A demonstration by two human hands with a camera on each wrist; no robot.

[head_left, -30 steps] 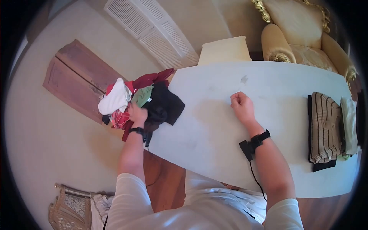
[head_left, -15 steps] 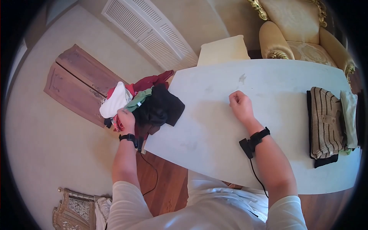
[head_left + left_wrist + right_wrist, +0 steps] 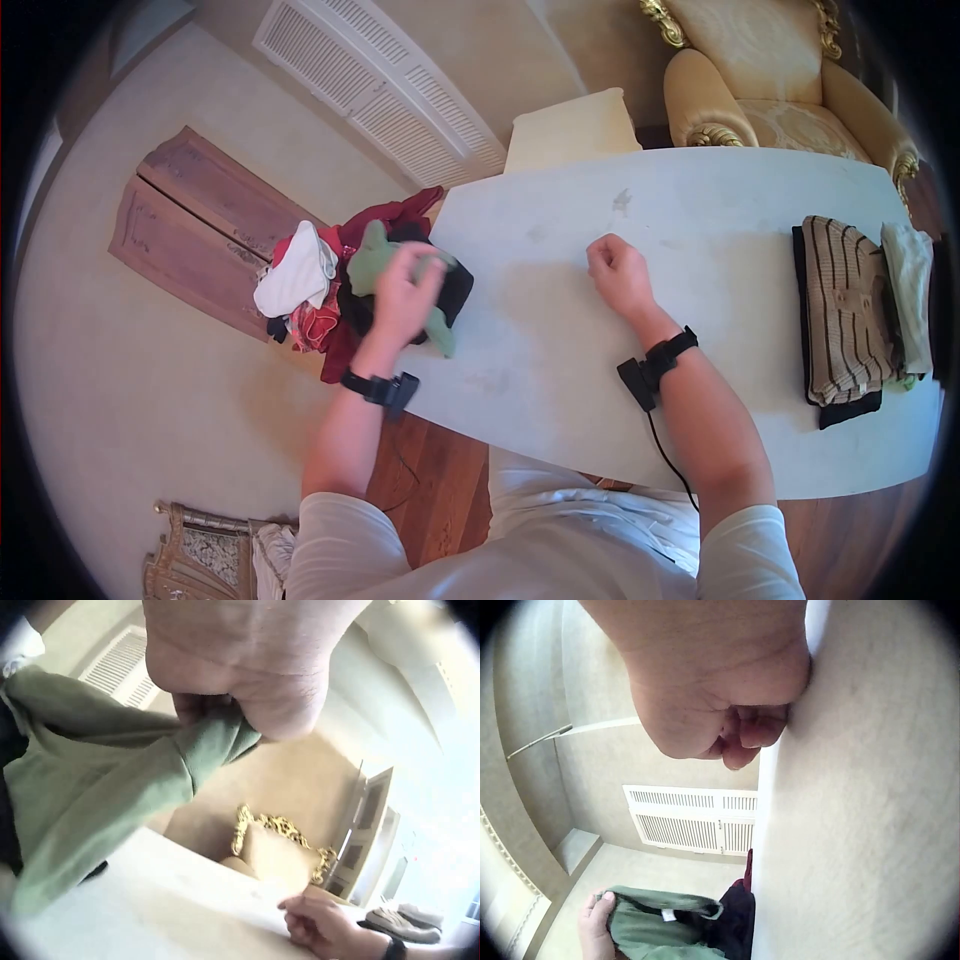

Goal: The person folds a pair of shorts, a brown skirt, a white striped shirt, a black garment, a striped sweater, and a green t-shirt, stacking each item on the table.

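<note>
A green garment [image 3: 372,262] hangs from my left hand [image 3: 408,295] above the dark pile at the table's left end. The left wrist view shows the left hand [image 3: 240,671] gripping a bunched part of the green cloth [image 3: 112,795]. In the right wrist view a pale tag shows on the green garment [image 3: 649,922]. My right hand [image 3: 622,278] rests on the white table [image 3: 540,370] with its fingers curled and nothing in them; the right wrist view shows those curled fingers [image 3: 739,739] at the tabletop.
Black [image 3: 458,292], white [image 3: 297,270] and red clothes [image 3: 400,212] lie heaped at the table's left end. Folded clothes, with a striped brown knit [image 3: 845,310] on top, lie at the right end. An armchair [image 3: 765,60] and a cream seat [image 3: 570,130] stand beyond.
My left hand has moved right and up from the pile, and the green garment has come with it, lifted off the heap. The right hand has stayed in place.
</note>
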